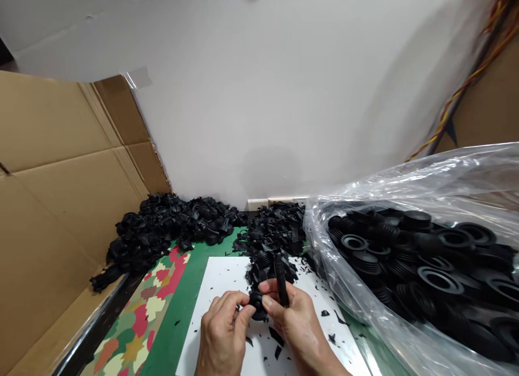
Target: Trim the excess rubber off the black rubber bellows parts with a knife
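Observation:
My left hand [224, 327] and my right hand [292, 319] meet low in the middle of the head view, over a white sheet [219, 281]. Both pinch a small black ribbed rubber part [257, 303] between their fingertips. My right hand also grips a slim black tool [281, 281] that points up and away from me. Black rubber offcuts [271, 241] lie heaped just beyond the hands, and small black shavings are scattered over the sheet.
A clear plastic bag [425, 203] full of black ribbed rubber parts fills the right side. Another heap of black parts [170, 225] lies at the back left against the white wall. Cardboard [60, 203] stands on the left. A green mat [190, 289] and a camouflage-patterned cloth [141, 316] lie under the sheet.

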`<move>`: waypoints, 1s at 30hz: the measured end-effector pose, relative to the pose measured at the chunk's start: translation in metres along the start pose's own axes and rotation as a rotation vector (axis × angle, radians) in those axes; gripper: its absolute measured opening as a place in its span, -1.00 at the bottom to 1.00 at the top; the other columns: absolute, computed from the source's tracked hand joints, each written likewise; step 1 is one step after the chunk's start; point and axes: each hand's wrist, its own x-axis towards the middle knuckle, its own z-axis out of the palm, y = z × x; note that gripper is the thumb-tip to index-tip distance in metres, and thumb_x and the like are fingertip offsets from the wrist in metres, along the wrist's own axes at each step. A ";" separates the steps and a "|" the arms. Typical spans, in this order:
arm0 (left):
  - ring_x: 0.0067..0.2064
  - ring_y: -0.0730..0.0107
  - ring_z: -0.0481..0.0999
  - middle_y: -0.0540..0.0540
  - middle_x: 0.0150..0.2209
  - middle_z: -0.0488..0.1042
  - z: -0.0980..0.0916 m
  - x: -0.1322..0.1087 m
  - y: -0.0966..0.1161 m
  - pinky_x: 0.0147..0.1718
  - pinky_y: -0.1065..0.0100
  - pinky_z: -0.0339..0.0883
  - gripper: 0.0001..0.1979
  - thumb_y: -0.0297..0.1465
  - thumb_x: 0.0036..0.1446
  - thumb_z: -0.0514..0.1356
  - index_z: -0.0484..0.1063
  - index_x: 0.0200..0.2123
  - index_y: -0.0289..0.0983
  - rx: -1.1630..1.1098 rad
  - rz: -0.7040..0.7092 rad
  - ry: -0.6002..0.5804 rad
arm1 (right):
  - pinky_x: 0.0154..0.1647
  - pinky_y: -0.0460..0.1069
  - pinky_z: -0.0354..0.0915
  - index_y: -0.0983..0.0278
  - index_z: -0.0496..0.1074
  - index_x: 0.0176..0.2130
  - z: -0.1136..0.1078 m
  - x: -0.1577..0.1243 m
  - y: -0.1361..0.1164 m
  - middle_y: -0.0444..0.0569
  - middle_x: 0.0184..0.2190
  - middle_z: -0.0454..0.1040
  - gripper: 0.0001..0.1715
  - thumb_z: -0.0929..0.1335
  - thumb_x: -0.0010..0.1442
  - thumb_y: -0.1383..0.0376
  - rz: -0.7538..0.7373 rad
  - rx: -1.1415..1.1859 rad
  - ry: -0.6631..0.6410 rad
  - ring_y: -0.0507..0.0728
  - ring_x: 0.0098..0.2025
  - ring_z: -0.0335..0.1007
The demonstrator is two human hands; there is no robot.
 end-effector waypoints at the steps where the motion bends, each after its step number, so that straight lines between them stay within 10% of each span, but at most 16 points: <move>1: -0.50 0.33 0.49 0.01 -0.50 0.54 0.000 0.000 0.000 -0.53 0.40 0.34 -0.92 -0.48 0.09 0.16 0.42 -0.41 -0.20 0.018 0.003 -0.010 | -0.66 -0.11 -0.01 0.32 0.48 -0.42 0.000 -0.001 -0.001 -0.23 -0.67 0.29 -0.75 0.40 -0.23 0.30 -0.014 -0.023 0.000 -0.07 -0.70 0.02; 8: -0.50 0.28 0.44 -0.01 -0.55 0.49 0.001 0.002 0.005 -0.51 0.35 0.29 -0.87 -0.48 0.05 0.13 0.40 -0.52 -0.20 0.071 -0.140 -0.170 | -0.42 -0.03 0.25 0.28 0.45 -0.53 0.007 -0.016 -0.021 -0.09 -0.56 0.47 -0.92 0.34 -0.17 0.34 -0.161 -0.195 -0.036 0.14 -0.45 0.36; 17: -0.67 0.47 0.24 0.11 -0.72 0.23 -0.001 0.009 0.009 -0.65 0.46 0.12 -0.88 -0.38 -0.01 0.13 0.32 -0.56 -0.24 -0.417 -0.634 -0.330 | -0.47 -0.05 0.17 0.28 0.45 -0.55 0.005 -0.017 -0.025 -0.13 -0.62 0.41 -0.90 0.32 -0.15 0.34 -0.171 -0.243 -0.070 0.11 -0.50 0.30; 30: -0.66 0.47 0.27 0.10 -0.73 0.29 -0.004 0.008 0.005 -0.66 0.47 0.13 -0.83 -0.36 0.03 0.16 0.40 -0.58 -0.24 -0.442 -0.561 -0.225 | -0.70 -0.13 -0.09 0.30 0.42 -0.45 0.001 -0.003 -0.001 -0.30 -0.75 0.17 -0.61 0.49 -0.27 0.12 0.028 0.031 -0.082 -0.09 -0.74 -0.06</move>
